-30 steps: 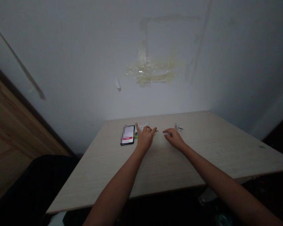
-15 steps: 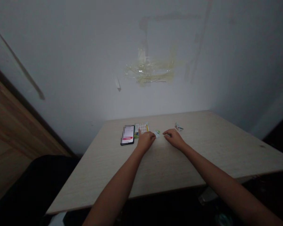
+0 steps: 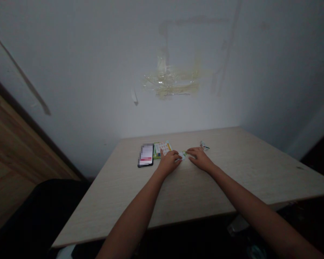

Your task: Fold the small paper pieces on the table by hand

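A small white-and-green printed piece, paper or card, lies on the table between my hands. My left hand has its thumb and fingers at the piece's left edge, appearing to grip it. My right hand rests at the right end of the piece, thumb and forefinger apart with a gap between them; the fingertips come close to its edge, and contact is too small to make out. Beside my left hand lies a colourful printed sheet or packet, partly covered by the fingers.
A phone with a lit screen lies left of the printed packet. Past my right hand sits a small crumpled wrapper. The pale wooden table meets a wall with old tape on it. A dark object stands at the left.
My left hand has shifted slightly right, and its fingers have spread a little. The small printed piece has moved right, nearer my right hand, whose fingers are a bit wider apart.
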A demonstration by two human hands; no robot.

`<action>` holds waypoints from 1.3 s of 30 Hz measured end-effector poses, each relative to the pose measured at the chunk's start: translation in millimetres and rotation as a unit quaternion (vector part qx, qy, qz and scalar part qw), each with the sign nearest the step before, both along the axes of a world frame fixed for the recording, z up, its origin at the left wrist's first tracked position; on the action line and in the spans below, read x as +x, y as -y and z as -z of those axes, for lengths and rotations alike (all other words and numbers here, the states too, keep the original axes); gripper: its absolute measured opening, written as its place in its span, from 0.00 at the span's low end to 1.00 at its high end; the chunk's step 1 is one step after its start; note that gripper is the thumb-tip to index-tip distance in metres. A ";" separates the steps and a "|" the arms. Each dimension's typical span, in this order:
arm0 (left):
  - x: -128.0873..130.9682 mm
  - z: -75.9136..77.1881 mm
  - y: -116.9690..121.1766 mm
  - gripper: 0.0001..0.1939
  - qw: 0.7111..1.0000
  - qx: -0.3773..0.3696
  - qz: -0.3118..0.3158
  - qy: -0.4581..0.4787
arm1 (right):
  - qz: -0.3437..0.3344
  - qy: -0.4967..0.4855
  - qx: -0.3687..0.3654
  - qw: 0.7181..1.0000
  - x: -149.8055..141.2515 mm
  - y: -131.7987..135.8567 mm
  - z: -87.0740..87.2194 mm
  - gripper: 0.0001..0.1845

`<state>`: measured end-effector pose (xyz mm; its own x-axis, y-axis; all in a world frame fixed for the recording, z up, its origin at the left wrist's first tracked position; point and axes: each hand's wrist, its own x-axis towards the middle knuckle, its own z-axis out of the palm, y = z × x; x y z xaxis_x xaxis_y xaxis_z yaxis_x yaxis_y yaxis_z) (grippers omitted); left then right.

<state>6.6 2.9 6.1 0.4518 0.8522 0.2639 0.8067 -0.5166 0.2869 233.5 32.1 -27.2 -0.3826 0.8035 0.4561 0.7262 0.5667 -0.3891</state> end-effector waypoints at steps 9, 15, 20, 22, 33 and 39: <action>-8.5 2.9 -7.3 0.14 0.999 0.032 -0.043 -0.010 | -0.033 0.047 -0.006 0.998 -3.1 5.3 -3.7 0.18; -11.4 3.8 -9.8 0.13 0.994 0.056 -0.087 -0.032 | -0.073 0.029 0.003 0.997 -6.0 8.5 -6.2 0.23; -12.1 2.3 -8.8 0.13 0.991 0.055 -0.115 -0.040 | -0.065 0.041 0.004 0.997 -2.9 9.4 -11.6 0.16; -12.6 1.1 -8.3 0.13 0.991 0.056 -0.117 -0.039 | -0.058 0.043 0.007 0.997 -0.5 9.3 -13.1 0.15; 0.2 -1.4 0.2 0.14 0.999 0.017 -0.028 -0.006 | -0.039 0.007 0.012 0.999 0.1 10.4 -12.8 0.13; 6.6 1.1 3.1 0.17 0.999 0.026 -0.022 -0.014 | 0.029 0.019 0.011 0.999 5.0 8.3 -13.1 0.11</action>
